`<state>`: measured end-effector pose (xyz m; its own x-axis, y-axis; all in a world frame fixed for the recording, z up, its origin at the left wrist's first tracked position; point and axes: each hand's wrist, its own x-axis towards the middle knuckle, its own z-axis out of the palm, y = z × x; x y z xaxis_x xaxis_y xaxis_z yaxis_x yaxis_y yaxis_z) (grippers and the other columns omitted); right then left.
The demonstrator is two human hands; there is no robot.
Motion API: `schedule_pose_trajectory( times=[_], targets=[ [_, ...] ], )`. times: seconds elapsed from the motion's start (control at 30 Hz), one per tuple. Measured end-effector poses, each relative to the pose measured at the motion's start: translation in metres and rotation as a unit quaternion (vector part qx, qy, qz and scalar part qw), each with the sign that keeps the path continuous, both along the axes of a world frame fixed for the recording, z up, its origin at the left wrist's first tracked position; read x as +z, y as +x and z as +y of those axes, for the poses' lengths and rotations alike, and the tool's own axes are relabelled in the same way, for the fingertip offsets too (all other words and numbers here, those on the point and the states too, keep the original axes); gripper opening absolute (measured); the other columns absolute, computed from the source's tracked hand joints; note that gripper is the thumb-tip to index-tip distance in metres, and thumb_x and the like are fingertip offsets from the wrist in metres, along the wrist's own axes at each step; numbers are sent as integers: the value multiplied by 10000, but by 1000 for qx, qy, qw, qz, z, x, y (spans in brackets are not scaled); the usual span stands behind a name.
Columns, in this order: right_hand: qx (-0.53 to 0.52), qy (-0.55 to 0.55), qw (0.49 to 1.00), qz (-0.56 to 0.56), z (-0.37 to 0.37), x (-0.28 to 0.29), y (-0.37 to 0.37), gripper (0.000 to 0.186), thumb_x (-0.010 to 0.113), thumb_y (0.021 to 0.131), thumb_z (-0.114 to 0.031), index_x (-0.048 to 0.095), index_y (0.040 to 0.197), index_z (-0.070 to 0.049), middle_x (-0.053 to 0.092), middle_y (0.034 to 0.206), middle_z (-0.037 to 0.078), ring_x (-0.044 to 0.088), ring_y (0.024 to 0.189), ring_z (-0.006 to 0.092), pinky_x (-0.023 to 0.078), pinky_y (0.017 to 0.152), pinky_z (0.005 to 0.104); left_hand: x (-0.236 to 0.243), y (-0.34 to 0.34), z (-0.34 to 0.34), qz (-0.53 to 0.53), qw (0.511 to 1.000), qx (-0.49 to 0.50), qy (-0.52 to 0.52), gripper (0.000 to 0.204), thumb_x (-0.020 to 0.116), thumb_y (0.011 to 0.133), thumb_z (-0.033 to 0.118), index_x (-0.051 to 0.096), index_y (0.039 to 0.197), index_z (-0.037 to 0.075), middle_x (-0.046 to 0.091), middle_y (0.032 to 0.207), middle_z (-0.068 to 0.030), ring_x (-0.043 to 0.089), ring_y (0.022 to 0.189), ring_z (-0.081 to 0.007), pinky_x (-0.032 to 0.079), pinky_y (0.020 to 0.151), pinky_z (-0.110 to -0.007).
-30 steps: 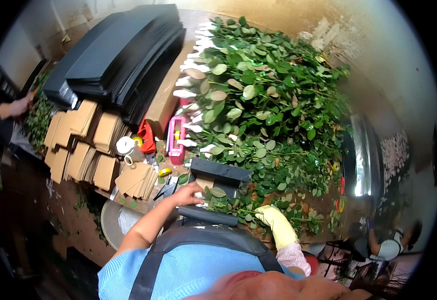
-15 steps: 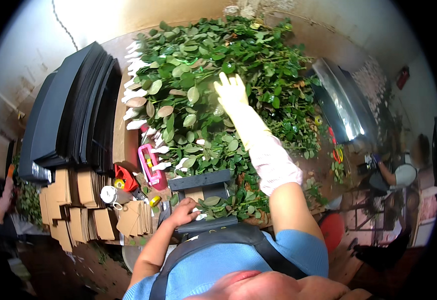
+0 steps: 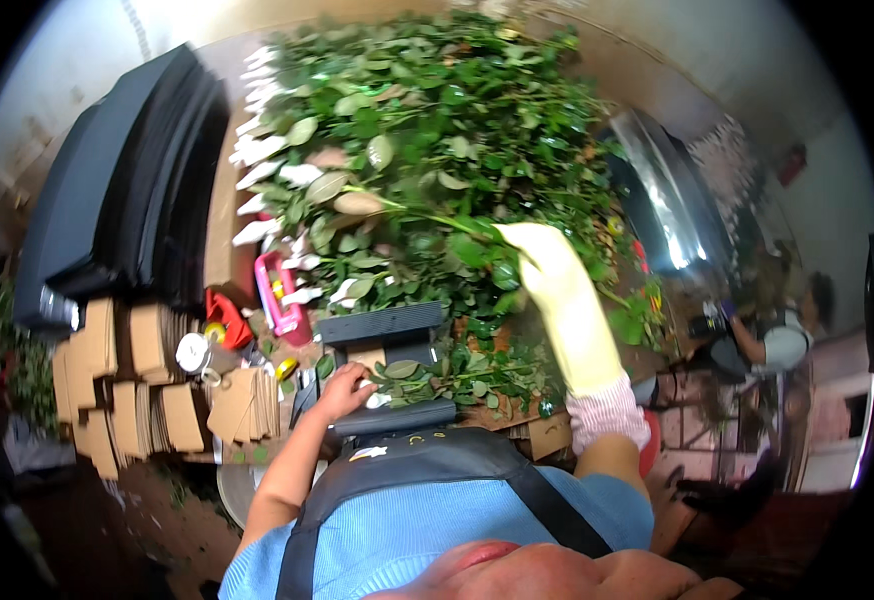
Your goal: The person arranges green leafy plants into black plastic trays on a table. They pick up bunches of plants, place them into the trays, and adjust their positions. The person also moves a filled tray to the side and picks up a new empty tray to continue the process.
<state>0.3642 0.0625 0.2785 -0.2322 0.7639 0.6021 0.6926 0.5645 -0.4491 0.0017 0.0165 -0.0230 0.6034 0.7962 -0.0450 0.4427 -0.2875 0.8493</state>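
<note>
My right hand (image 3: 525, 255), in a pale yellow glove with a pink cuff, grips a long leafy stem (image 3: 427, 213) above a big pile of leafy stems (image 3: 437, 110) with white-sleeved tips (image 3: 255, 147) along its left side. My bare left hand (image 3: 344, 390) has curled fingers at the left end of a leafy bunch (image 3: 437, 370) with white tips, lying in a dark ridged trough (image 3: 381, 322); what exactly the fingers hold is too small to make out.
Dark sheet stacks (image 3: 117, 170), cardboard piles (image 3: 167, 415), a pink tool caddy (image 3: 287, 312), red item (image 3: 227, 316), tape roll (image 3: 287, 366) and white cup (image 3: 193, 352) are at left. A shiny wrap stack (image 3: 667, 200) is at right; a co-worker (image 3: 782, 342) works beyond it.
My right hand went from the trough up onto the big pile, and has since drawn back toward me, now closed on a stem. My left hand stays at the trough.
</note>
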Motion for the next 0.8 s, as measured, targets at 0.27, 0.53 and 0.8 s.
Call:
schedule_pose_trajectory(
  times=[0.27, 0.53, 0.8],
  targets=[
    [202, -336, 912, 118, -62, -102, 70, 437, 621, 913, -370, 734, 1100, 8, 734, 839, 139, 701, 677, 243, 542, 601, 312, 5, 4, -8, -94, 986, 66, -117, 593, 814, 831, 178, 526, 1343, 95, 617, 1211, -115, 615, 1102, -244, 527, 898, -375],
    [72, -346, 901, -253, -81, -219, 81, 420, 603, 779, 36, 728, 1168, -60, 703, 1084, 224, 695, 1030, 337, 547, 868, 412, 1, 3, 3, -47, 998, 13, -42, 573, 824, 794, 171, 612, 1325, 144, 562, 1155, -119, 578, 1012, -251, 517, 855, -348],
    [19, -24, 987, -157, 83, -65, -24, 280, 581, 956, -158, 688, 1210, -111, 727, 1147, 132, 706, 992, 304, 558, 901, 419, 14, 6, -1, -10, 994, 34, -99, 448, 724, 869, 180, 635, 1303, 117, 543, 1125, -140, 567, 1012, -281, 498, 880, -355]
  ],
)
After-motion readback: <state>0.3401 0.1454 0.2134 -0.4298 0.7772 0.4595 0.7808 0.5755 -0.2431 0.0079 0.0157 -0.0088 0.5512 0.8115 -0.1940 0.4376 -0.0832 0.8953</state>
